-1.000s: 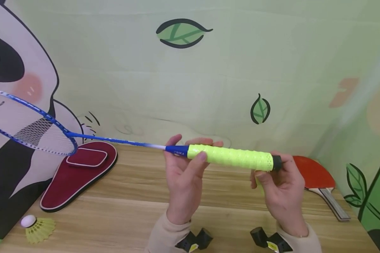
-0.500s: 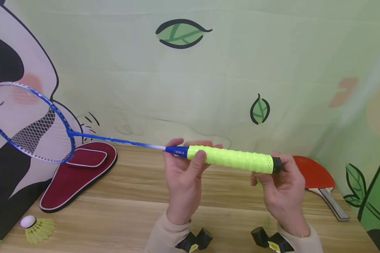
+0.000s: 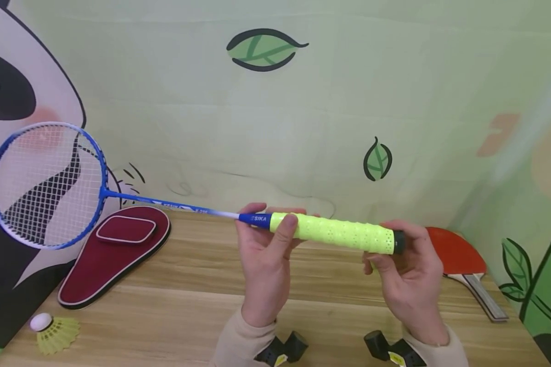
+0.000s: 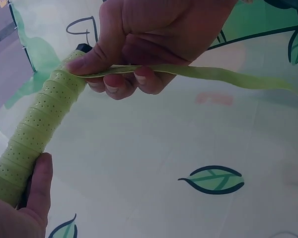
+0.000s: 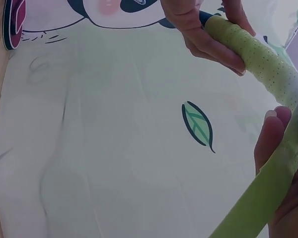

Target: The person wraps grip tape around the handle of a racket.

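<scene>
A blue badminton racket (image 3: 133, 197) is held up in front of the wall, its strung head at the left. Yellow-green perforated overgrip (image 3: 337, 230) wraps the handle in overlapping turns. My left hand (image 3: 268, 265) holds the handle near the blue cone, thumb on the wrap. At the black butt end, my right hand (image 3: 413, 280) pinches the overgrip against the handle. A loose overgrip tail (image 4: 213, 74) runs through the right fingers in the left wrist view; in the right wrist view the tail (image 5: 258, 198) hangs below that hand. In the head view the hand mostly hides it.
A dark red paddle case (image 3: 87, 272) lies on the wooden table (image 3: 179, 326) at the left, behind a yellow shuttlecock (image 3: 55, 331). A red table tennis paddle (image 3: 459, 255) lies at the right. The printed backdrop (image 3: 330, 102) rises behind the table.
The racket has rolled about its long axis, so its strung head now faces the head camera more fully. Both hands stay in nearly the same places.
</scene>
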Demonstrator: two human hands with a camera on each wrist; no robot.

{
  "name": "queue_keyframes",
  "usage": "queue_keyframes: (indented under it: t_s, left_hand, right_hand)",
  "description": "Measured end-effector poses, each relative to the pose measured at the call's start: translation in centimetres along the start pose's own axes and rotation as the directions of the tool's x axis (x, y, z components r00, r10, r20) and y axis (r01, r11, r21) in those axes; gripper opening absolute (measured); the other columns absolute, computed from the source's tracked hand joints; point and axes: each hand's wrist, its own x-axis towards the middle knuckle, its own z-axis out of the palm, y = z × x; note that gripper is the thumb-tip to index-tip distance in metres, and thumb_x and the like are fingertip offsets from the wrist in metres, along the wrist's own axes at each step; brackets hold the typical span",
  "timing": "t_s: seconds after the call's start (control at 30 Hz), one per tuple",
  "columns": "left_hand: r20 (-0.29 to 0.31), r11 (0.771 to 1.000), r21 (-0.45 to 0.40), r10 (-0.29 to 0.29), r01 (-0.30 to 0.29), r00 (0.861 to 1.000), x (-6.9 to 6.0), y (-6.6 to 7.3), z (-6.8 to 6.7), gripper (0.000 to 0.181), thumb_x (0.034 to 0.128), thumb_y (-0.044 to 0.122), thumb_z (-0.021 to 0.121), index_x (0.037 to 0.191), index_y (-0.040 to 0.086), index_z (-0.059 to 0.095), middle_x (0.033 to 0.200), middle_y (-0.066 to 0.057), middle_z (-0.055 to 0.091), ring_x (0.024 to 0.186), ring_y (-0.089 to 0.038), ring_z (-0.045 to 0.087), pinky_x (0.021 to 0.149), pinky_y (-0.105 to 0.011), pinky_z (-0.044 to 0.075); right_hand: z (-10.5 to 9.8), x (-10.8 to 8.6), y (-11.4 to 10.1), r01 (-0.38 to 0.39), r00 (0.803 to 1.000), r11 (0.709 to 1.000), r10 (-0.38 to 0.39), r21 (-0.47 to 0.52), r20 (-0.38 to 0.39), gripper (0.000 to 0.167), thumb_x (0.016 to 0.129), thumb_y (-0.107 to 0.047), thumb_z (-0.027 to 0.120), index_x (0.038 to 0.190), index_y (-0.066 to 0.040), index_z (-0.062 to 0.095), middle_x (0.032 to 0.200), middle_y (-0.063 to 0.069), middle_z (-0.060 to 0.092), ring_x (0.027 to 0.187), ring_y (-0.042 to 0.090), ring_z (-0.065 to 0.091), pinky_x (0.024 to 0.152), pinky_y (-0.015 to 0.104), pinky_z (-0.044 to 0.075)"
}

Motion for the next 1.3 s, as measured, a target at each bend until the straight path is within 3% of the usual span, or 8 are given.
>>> queue_keyframes:
  t_s: [0.13, 0.4, 0.67, 0.87, 1.07, 1.3]
  left_hand:
    - [-0.001, 1.000, 0.006, -0.014, 0.014, 1.000, 0.02, -0.15, -0.04, 0.041, 0.0931, 0.000, 0.062, 0.119, 0.012, 0.032, 0.099, -0.010, 0.066, 0.087, -0.024, 0.070, 0.079, -0.034, 0.058]
    - [0.156, 0.995, -0.099, 0.023, -0.007, 0.987, 0.04, -0.08, -0.12, 0.055, 0.0890, -0.016, 0.046, 0.130, 0.015, 0.026, 0.116, -0.019, 0.060, 0.110, -0.039, 0.061, 0.100, -0.051, 0.046]
    - [0.169, 0.997, -0.066, 0.039, -0.028, 0.985, 0.00, -0.08, -0.32, 0.045, 0.0960, -0.007, 0.051, 0.127, 0.013, 0.027, 0.113, -0.016, 0.062, 0.104, -0.035, 0.065, 0.093, -0.045, 0.052]
    - [0.132, 0.999, -0.034, 0.030, -0.026, 0.991, -0.03, -0.15, -0.31, 0.040, 0.0967, -0.005, 0.052, 0.124, 0.014, 0.029, 0.110, -0.015, 0.063, 0.100, -0.033, 0.067, 0.088, -0.044, 0.055]
    - [0.067, 0.999, -0.022, 0.025, -0.024, 0.997, -0.09, -0.18, -0.20, 0.040, 0.0941, 0.001, 0.061, 0.119, 0.011, 0.032, 0.102, -0.012, 0.067, 0.091, -0.026, 0.070, 0.081, -0.039, 0.058]
    - [-0.010, 1.000, 0.027, 0.006, -0.005, 1.000, 0.02, -0.23, -0.26, 0.041, 0.0915, 0.006, 0.067, 0.116, 0.011, 0.035, 0.096, -0.008, 0.067, 0.086, -0.020, 0.068, 0.075, -0.033, 0.059]
  right_hand:
    - [-0.02, -0.03, -0.04, -0.010, 1.000, 1.000, 0.010, 0.009, 0.003, 0.041, 0.084, 0.013, 0.066, 0.115, 0.021, 0.042, 0.085, 0.016, 0.060, 0.063, 0.019, 0.057, 0.053, 0.023, 0.052]
    - [-0.17, -0.03, 0.11, -0.047, 0.999, 0.999, 0.047, -0.016, -0.005, 0.038, 0.088, 0.009, 0.065, 0.116, 0.020, 0.042, 0.088, 0.014, 0.060, 0.065, 0.018, 0.058, 0.052, 0.022, 0.052]
    - [-0.42, 0.06, 0.08, -0.064, 0.998, 0.997, 0.065, -0.042, 0.018, 0.042, 0.087, 0.007, 0.065, 0.119, 0.020, 0.041, 0.093, 0.011, 0.061, 0.073, 0.017, 0.061, 0.056, 0.021, 0.054]
    - [-0.48, 0.13, 0.09, -0.046, 0.999, 0.999, 0.046, -0.030, 0.006, 0.042, 0.085, 0.008, 0.067, 0.116, 0.021, 0.042, 0.092, 0.012, 0.062, 0.071, 0.018, 0.062, 0.057, 0.022, 0.055]
    - [-0.34, 0.29, 0.06, -0.005, 1.000, 0.999, 0.005, -0.044, -0.016, 0.030, 0.084, 0.016, 0.064, 0.106, 0.022, 0.045, 0.091, 0.013, 0.060, 0.063, 0.018, 0.059, 0.058, 0.022, 0.054]
    - [-0.47, 0.33, 0.23, 0.041, 0.998, 0.997, -0.044, -0.063, -0.038, 0.029, 0.082, 0.010, 0.071, 0.096, 0.022, 0.049, 0.089, 0.013, 0.062, 0.063, 0.016, 0.059, 0.057, 0.020, 0.054]
